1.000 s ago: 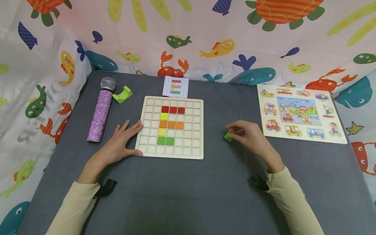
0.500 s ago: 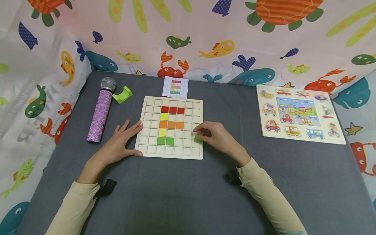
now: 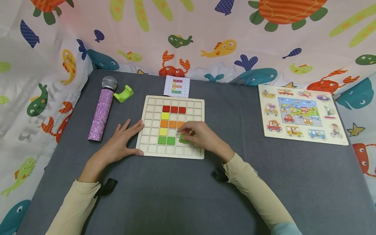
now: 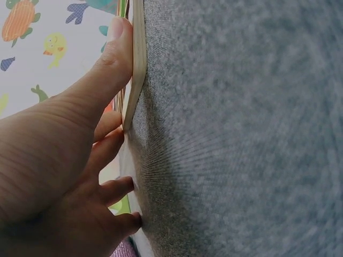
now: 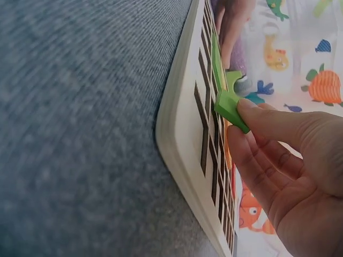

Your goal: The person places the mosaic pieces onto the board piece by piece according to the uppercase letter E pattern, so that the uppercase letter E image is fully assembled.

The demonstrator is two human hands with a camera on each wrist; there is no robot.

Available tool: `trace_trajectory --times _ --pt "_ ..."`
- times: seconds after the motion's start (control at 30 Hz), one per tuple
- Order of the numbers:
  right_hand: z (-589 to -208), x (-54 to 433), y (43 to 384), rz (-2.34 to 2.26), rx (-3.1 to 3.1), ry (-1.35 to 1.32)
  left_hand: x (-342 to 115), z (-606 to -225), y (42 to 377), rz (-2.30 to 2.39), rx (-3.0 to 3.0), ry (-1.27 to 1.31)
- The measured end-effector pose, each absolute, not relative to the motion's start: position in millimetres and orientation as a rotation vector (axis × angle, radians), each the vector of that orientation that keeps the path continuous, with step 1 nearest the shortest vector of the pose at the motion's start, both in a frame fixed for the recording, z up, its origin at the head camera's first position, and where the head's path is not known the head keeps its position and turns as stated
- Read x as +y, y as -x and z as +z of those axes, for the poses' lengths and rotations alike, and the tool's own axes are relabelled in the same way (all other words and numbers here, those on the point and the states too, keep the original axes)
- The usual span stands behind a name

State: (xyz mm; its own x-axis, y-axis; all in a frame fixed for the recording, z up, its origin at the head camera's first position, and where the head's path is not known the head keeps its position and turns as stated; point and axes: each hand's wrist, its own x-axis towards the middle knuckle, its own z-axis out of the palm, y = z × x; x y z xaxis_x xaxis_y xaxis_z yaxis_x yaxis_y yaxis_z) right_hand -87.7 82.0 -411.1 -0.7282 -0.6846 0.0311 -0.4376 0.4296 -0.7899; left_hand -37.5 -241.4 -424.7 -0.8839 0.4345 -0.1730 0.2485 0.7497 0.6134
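Note:
My right hand pinches a green square tile between thumb and fingers, tilted close over the wooden grid board. In the head view the tile overlaps the cell just right of two green tiles set in the board. Farther up lie a row of orange tiles, single yellow tiles and a row of red tiles. My left hand is spread at the board's left edge; in the left wrist view its thumb lies along the board's side.
A printed pattern card lies just behind the board. To the left are a glittery pink microphone and a lime-green curved block. A vehicle picture puzzle board lies at the back right of the grey table, before a printed curtain.
My right hand has carried the green tile leftward, from the table right of the board to over the grid beside the green tiles. The left hand keeps its place.

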Motion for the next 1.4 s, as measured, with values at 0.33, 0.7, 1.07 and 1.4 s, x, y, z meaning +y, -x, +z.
trace_trajectory --times 0.33,0.7,1.07,1.4 --pt "-412.7 71.1 88.7 -1.151 2.359 1.008 -242.4 -426.6 39.0 0.866 2.649 -0.539" --pt "-416.3 69.0 83.4 -1.056 2.393 0.982 -240.7 -424.8 35.8 0.852 2.645 -0.535" --pt "-408.1 62.0 75.0 -1.008 2.419 1.009 -242.2 -418.3 32.3 0.794 2.660 -0.516" --pt "-394.2 104.5 75.5 -0.969 2.591 0.909 -236.6 -397.5 53.9 0.619 2.763 -0.580"
